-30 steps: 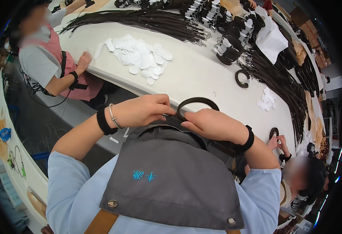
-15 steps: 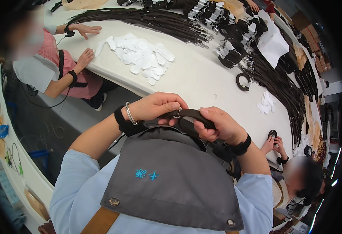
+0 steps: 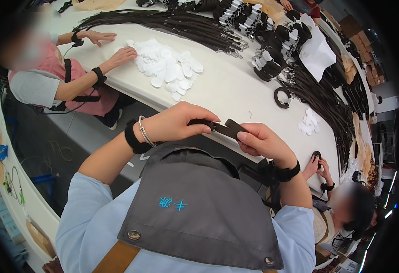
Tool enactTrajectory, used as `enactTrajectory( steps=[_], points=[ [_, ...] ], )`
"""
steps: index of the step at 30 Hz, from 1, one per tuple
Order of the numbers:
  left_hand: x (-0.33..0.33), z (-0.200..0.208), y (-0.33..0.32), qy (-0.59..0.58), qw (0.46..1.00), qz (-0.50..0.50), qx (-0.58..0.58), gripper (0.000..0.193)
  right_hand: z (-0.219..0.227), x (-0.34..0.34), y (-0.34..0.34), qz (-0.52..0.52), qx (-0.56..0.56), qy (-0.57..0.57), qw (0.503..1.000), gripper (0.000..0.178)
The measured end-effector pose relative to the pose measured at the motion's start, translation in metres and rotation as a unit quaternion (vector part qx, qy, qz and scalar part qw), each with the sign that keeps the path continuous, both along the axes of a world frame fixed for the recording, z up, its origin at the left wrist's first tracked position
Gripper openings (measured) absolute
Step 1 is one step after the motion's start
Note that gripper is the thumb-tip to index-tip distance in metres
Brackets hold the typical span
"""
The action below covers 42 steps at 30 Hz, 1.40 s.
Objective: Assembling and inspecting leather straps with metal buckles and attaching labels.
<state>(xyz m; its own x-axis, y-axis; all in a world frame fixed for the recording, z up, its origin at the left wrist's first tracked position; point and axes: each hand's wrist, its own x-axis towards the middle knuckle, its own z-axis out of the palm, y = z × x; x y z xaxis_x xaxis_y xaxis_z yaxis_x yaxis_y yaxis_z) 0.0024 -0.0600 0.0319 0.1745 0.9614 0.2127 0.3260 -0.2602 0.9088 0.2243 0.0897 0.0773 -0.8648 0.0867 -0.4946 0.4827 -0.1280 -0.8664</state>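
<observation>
A dark brown strap [image 3: 228, 129] with a small metal fitting in its middle stretches between my two hands, above the near edge of the white table. My left hand [image 3: 177, 122] pinches one end, close to the metal fitting, with thumb and forefinger. At the other end, my right hand [image 3: 264, 140] grips the strap between thumb and curled fingers. Part of the strap is hidden inside each hand. Beyond them on the table lies a coiled dark strap [image 3: 282, 97], near a small pile of white tags [image 3: 309, 123].
A larger heap of white scalloped tags [image 3: 167, 68] lies on the table [image 3: 227, 86], with a co-worker's hand [image 3: 124, 55] at its edge. Long dark straps [image 3: 167, 25] and bundled coils [image 3: 268, 63] line the far side. Another co-worker's hands [image 3: 320, 167] hold a dark coil at right.
My hands have moved slightly apart, and the curved strap between them is now straighter. The co-worker at left has reached one hand to the white heap.
</observation>
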Motion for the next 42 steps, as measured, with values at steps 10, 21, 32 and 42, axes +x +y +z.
enactTrajectory(
  steps=[10, 21, 32, 42],
  points=[
    [0.013, -0.009, -0.004, 0.254, 0.91, 0.219, 0.244, 0.031, -0.017, -0.008, -0.014, -0.111, 0.357, 0.153, 0.915, 0.037],
    [0.031, 0.009, -0.019, 0.109, 0.931, 0.277, 0.21, 0.044, -0.038, -0.006, -0.003, -0.178, 0.599, 0.224, 0.748, 0.035],
    [0.019, 0.01, -0.064, 0.161, 0.916, 0.294, 0.222, 0.032, -0.012, 0.018, 0.043, -0.131, 0.683, 0.233, 0.68, 0.016],
    [-0.021, -0.062, -0.127, 0.033, 0.903, 0.427, 0.03, 0.015, -0.001, 0.069, 0.103, -0.023, 0.79, 0.004, 0.612, 0.025]
  ],
)
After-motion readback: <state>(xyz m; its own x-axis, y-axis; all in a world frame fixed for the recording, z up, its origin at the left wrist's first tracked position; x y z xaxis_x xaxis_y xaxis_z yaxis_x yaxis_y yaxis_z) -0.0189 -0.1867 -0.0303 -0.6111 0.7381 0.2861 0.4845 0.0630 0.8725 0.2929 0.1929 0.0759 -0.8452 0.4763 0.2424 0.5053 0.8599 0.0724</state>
